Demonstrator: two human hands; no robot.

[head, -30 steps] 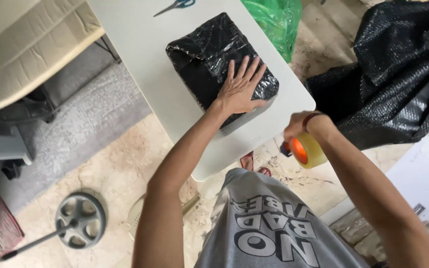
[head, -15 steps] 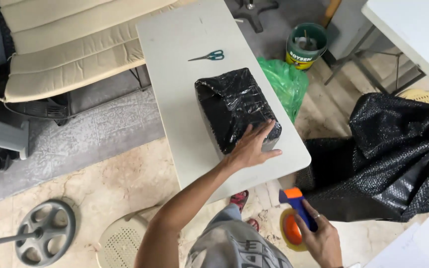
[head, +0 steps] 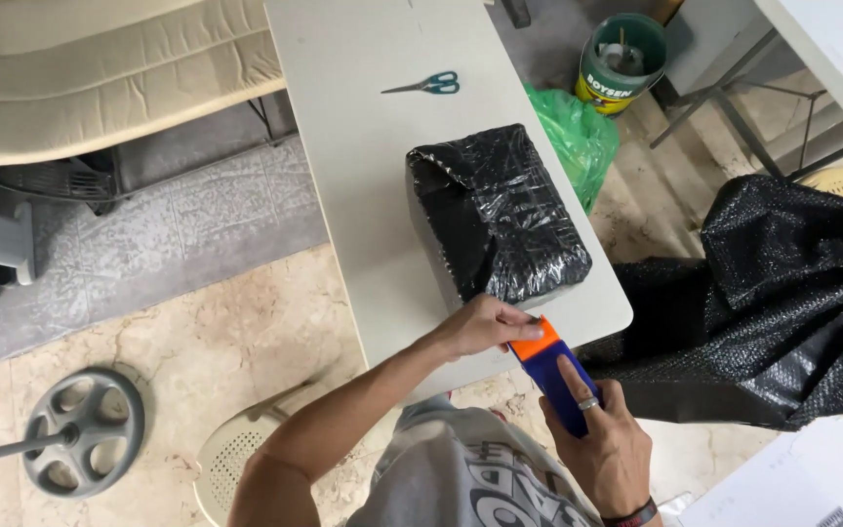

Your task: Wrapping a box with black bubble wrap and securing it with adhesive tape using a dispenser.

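The left hand (head: 480, 327) is sitting at lower centre, fingers curled rightward, its forearm slanting down-left. The right hand (head: 602, 439) is gripping below it, index finger stretching up-left.

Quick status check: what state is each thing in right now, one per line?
Black-wrapped parcel: fully wrapped, lying flat on the white table.
Tape dispenser: held in right hand, orange end at the parcel's near edge.
Left hand: fingers at the dispenser's orange end.
Scissors: closed, lying untouched.
Green bag: crumpled beside the table.
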